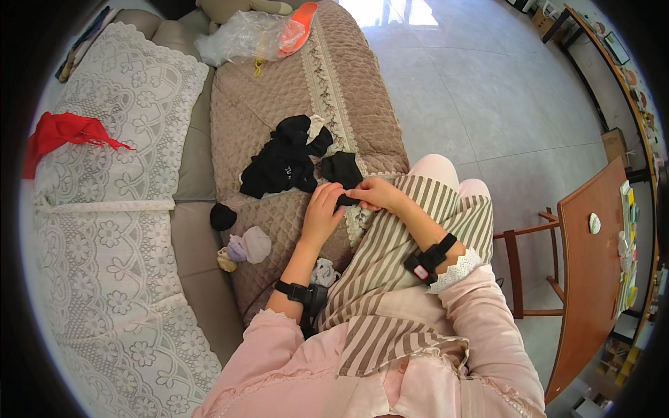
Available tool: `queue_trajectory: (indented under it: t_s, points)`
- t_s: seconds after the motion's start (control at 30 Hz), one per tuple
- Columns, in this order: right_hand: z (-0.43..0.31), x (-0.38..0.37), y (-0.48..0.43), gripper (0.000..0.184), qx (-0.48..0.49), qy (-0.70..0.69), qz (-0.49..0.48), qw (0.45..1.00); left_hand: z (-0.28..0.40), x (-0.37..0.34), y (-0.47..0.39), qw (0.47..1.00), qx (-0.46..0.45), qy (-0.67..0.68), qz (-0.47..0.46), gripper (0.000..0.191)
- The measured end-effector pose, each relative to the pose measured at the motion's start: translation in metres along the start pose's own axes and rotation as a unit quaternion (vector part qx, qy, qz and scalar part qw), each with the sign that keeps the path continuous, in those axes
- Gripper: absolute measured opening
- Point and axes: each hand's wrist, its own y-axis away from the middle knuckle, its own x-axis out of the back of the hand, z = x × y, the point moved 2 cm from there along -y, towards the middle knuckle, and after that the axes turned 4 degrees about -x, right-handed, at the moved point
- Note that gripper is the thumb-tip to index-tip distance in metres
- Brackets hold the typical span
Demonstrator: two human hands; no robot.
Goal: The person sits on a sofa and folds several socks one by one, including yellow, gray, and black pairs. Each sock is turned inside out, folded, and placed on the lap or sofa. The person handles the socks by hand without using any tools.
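A small black sock (347,200) is held between my left hand (325,208) and my right hand (374,194), just above the quilted sofa cover. Beyond my fingers lies another black sock (342,168), flat on the cover. A heap of black socks (282,162) spreads to its left, with a cream sock (315,127) at its top. Nearer the backrest sit a balled black sock (223,217) and rolled white, lilac and yellowish socks (256,244). A greyish-white bundled cloth (324,273) rests beside my left forearm.
The quilted cover (261,104) spans the seat. A clear plastic bag (240,39) and an orange insole (304,26) lie at its far end. A red cloth (73,130) hangs over the lace-covered backrest (120,230). To the right stand a wooden chair (515,274) and table (583,261).
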Motion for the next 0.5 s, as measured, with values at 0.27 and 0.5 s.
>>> queue_trajectory:
  t_s: [0.27,0.5]
  points:
    - [0.006,0.019,-0.024,0.053,0.208,-0.004,0.225,0.952,0.011,-0.005,0.008,0.999,0.012,0.035,-0.030,0.037]
    - [0.008,0.013,-0.020,0.034,0.208,-0.078,0.011,0.975,0.013,-0.002,0.014,0.999,0.015,0.023,-0.023,0.036]
